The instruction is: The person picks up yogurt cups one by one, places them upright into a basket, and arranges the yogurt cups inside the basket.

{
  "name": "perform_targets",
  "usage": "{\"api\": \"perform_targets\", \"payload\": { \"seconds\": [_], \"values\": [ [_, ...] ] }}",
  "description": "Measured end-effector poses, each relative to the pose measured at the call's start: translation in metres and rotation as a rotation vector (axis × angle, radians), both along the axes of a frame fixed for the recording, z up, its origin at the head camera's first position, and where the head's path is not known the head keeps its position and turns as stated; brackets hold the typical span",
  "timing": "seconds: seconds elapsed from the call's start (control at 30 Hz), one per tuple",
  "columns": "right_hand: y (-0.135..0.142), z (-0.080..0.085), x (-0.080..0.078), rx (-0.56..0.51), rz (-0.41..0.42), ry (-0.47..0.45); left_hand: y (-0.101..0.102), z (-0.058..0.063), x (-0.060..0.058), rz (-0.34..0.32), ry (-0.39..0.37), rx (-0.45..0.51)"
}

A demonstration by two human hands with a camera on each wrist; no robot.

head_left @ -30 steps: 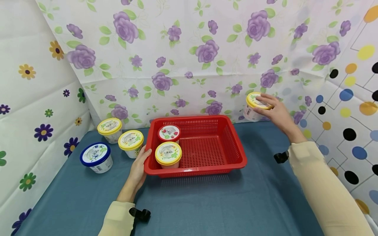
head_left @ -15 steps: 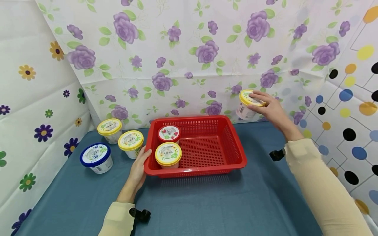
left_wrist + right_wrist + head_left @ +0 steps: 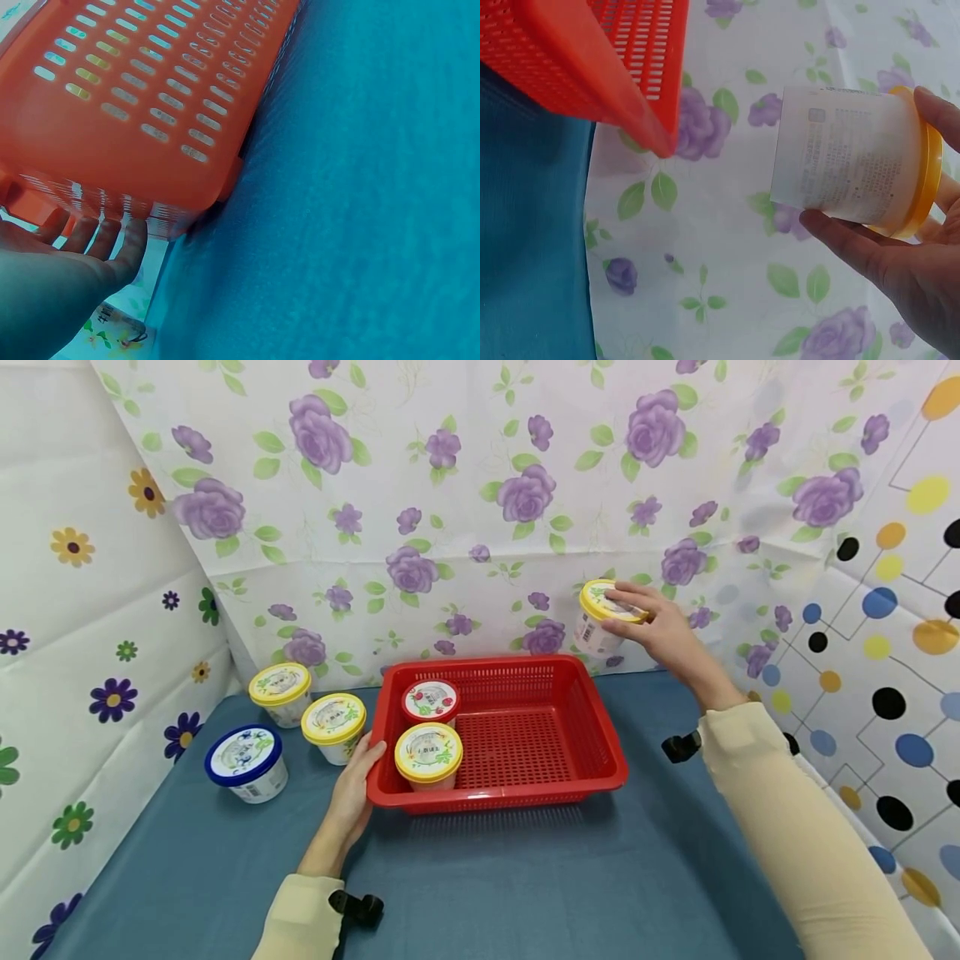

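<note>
- Left hand (image 3: pixel 352 789) grips red plastic basket (image 3: pixel 502 794) at left rim.
- Right hand (image 3: pixel 663 631) grips yellow-lidded tub (image 3: pixel 591 637), apart from basket's rim.
- Perforated floor (image 3: pixel 517 747) extends right of two seated tubs (image 3: pixel 428 752).

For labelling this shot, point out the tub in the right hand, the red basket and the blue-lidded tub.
Held tub (image 3: pixel 853 154): right wrist view, printed side wall.
Red basket (image 3: pixel 501 794): head view, front rim.
Blue-lidded tub (image 3: pixel 244 757): head view, lid top.

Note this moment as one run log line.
right hand: holds yellow-lidded tub aloft | left hand: holds red basket end | in basket: red-lidded tub, second yellow-lidded tub
</note>
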State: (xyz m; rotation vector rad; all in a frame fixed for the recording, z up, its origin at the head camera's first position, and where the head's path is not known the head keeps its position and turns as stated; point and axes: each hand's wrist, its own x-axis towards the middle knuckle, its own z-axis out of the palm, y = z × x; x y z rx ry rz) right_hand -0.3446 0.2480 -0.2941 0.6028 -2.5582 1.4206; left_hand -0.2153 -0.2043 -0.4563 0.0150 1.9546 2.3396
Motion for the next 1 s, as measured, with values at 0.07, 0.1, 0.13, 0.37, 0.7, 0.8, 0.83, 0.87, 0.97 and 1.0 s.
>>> {"api": "perform_targets", "payload": {
  "seconds": [0.07, 0.1, 0.13, 0.37, 0.7, 0.8, 0.83, 0.87, 0.97, 1.0],
  "values": [
    [-0.004, 0.000, 0.000, 0.001, 0.010, 0.010, 0.000, 0.000, 0.000, 0.002, 0.000, -0.001],
    [-0.006, 0.000, 0.000, 0.001, 0.015, 0.016, 0.000, 0.000, 0.000, 0.004, 0.000, -0.002],
    [-0.009, 0.000, -0.001, 0.004, 0.020, 0.022, 0.000, 0.000, 0.000, 0.004, 0.000, -0.002],
    [-0.024, -0.006, -0.007, 0.025, 0.059, 0.045, 0.000, 0.000, 0.001, 0.006, 0.002, -0.006],
    [-0.044, -0.013, -0.012, 0.057, 0.109, 0.006, 0.000, -0.001, 0.000, 0.005, 0.001, -0.016],
    [-0.051, -0.014, -0.012, 0.071, 0.123, -0.006, 0.000, 0.000, 0.000, 0.004, 0.001, -0.016],
    [-0.053, -0.014, -0.012, 0.074, 0.132, -0.009, 0.000, 0.000, 0.000, 0.005, 0.002, -0.017],
    [-0.055, -0.014, -0.012, 0.073, 0.138, -0.013, 0.000, 0.000, 0.000, 0.005, 0.002, -0.017],
    [-0.061, -0.016, -0.013, 0.065, 0.155, -0.018, 0.000, 0.000, 0.000, 0.009, 0.001, -0.020],
    [-0.063, -0.017, -0.013, 0.063, 0.158, -0.020, 0.000, 0.000, 0.000, 0.010, 0.001, -0.020]
  ]
}}
